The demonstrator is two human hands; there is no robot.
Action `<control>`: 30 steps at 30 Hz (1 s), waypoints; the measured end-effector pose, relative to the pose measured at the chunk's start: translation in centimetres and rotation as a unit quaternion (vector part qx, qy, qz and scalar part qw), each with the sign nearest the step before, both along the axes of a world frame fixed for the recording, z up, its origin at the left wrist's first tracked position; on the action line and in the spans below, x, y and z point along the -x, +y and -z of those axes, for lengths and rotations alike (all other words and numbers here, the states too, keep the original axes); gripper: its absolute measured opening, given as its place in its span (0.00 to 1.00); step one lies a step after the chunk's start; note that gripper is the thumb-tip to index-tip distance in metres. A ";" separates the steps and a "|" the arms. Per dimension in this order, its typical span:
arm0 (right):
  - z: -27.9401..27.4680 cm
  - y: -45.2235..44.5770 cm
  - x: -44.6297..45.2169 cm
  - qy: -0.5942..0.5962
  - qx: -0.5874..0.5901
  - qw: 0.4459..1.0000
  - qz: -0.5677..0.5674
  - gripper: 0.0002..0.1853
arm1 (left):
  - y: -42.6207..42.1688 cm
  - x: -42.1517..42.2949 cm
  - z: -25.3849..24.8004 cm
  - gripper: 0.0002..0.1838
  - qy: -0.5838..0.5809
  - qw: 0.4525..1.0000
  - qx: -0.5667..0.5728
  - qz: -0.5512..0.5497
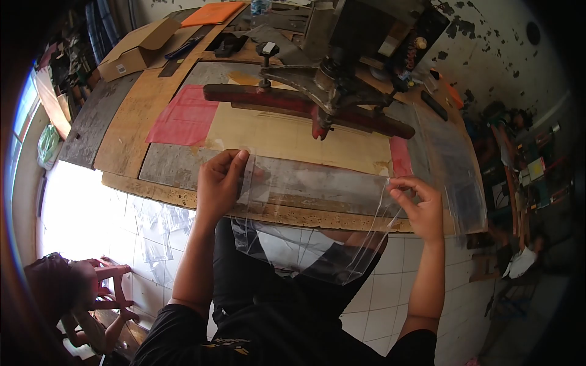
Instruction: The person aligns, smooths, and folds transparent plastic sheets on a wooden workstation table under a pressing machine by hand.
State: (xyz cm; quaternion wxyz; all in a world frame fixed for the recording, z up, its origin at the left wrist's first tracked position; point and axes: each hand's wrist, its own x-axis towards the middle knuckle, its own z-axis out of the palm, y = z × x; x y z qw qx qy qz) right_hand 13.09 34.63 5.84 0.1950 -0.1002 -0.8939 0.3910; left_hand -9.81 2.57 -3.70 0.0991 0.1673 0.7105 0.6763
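Note:
A clear plastic sheet (323,189) is stretched between my two hands at the front edge of the worktable (183,195), its lower part hanging over my lap. My left hand (221,183) pinches its upper left corner between thumb and fingers. At the upper right corner, my right hand (420,204) has a pinch grip too. Just beyond the sheet lies a yellowish board (287,137) with pink material (183,116) at its left end. Over that board stands a press machine (332,76) with a long red-edged bar (241,94).
More clear plastic sheets (461,177) drape over the table's right side. At the back left are a cardboard box (137,49) and an orange flat item (213,13). Plastic pieces (155,238) lie on the tiled floor. Another person (79,299) is at lower left beside a stool (113,280).

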 end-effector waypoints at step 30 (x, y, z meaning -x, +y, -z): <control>-1.0 1.3 0.6 -0.070 0.042 0.997 -0.003 0.06 | 0.3 -0.3 -0.1 0.17 0.008 0.999 -0.050 0.009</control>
